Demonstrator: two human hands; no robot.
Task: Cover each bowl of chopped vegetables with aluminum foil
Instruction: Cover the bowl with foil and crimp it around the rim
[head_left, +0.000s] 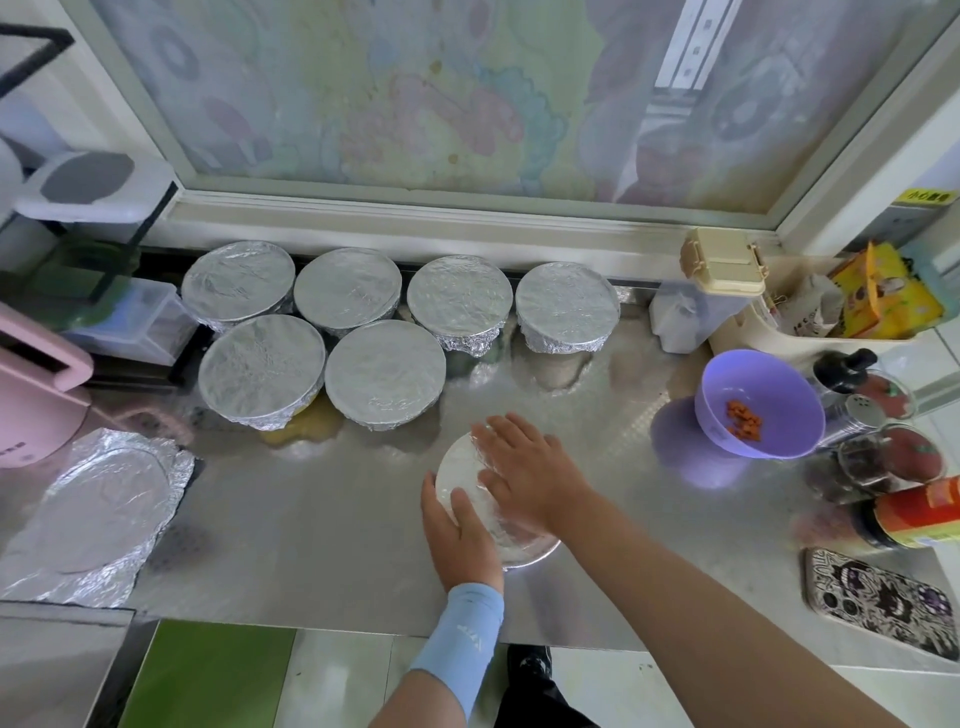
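— Where is the bowl being worked on?

— The front bowl (456, 467) stands upright on the steel counter (322, 519), close to its near edge, mouth up and capped with foil. It is round, so it has no long axis to speak of.

— And the hands?

— The right hand (524, 473) lies flat on the foil top, fingers straight and close together, pointing away and to the left. The left hand (460, 525) clasps the near-left rim, thumb over the top and fingers down the side (the lower fingers are hidden).

— The other bowls?

— Six foil-capped bowls (384, 371) sit behind it by the window sill, four in the back row and two in front, all upright and packed close. Well apart to the right is an uncovered purple bowl (753, 379) with orange diced bits (744, 418) inside.

— Any spare foil?

— One loose foil sheet (98, 514) lies flat at the counter's left end, edges crumpled, with a round imprint in it. Its long axis runs from near left to far right.

— Anything readable?

— A yellow sticker (927, 196) at the upper right has black Chinese characters beginning 小心; the rest is blurred. The blue sleeve (470, 631) on the left wrist bears a white mark too small to read, and the jar (919, 514) has a red and yellow label I cannot make out. The phone (878, 603) shows only a black-and-white cartoon case.
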